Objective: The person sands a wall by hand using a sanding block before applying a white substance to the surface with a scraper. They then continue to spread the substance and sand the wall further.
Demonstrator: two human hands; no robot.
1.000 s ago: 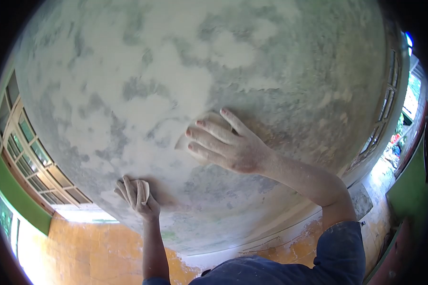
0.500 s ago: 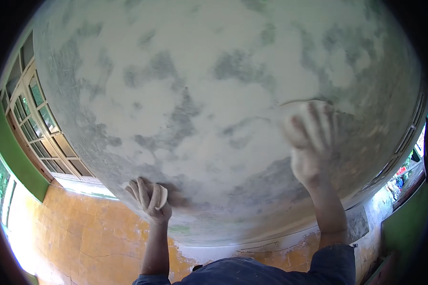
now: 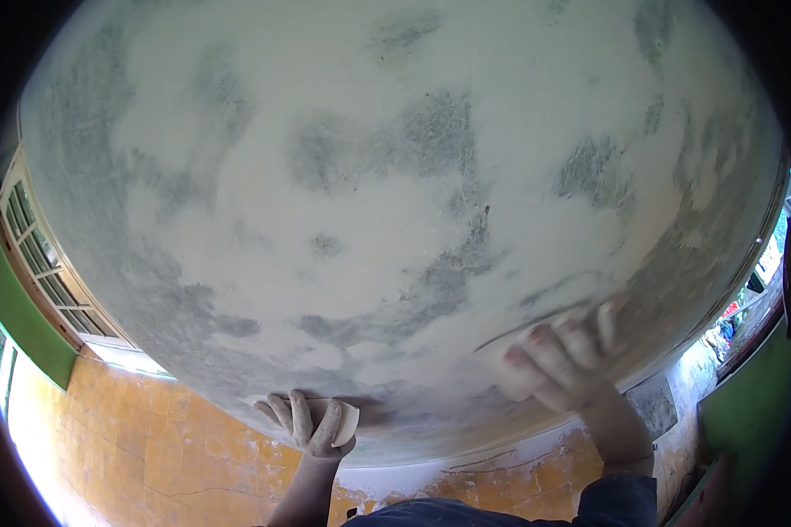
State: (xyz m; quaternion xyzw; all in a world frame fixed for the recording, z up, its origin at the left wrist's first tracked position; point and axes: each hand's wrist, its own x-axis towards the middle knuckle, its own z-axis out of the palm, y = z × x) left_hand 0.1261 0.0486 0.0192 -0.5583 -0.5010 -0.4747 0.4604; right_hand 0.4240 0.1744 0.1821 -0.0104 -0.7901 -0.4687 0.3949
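A broad wall (image 3: pixel 395 237) fills the view, its grey-green surface patched with smooth white filler. Low on it, my left hand (image 3: pixel 306 426) rests with fingers bent round a pale sheet of sandpaper (image 3: pixel 350 423), whose curved end sticks out beside the thumb. My right hand (image 3: pixel 564 364), blurred by motion, presses on the wall's lower right with its fingers spread. Under those fingers is another thin sheet, looking like sandpaper; its edge shows as a slanting line, and the rest is hidden by the hand.
Orange floor tiles (image 3: pixel 149 439) with cracks and white dust lie below the wall. At left are a glass-paned door (image 3: pixel 39 250) and a green pillar (image 3: pixel 26 307). A green surface (image 3: pixel 747 395) and a bright opening stand at right.
My right hand has swept down the wall, its sheet edge moving with it. The view has tilted up and shifted left, so the left hand appears lower and farther right, still gripping its sheet.
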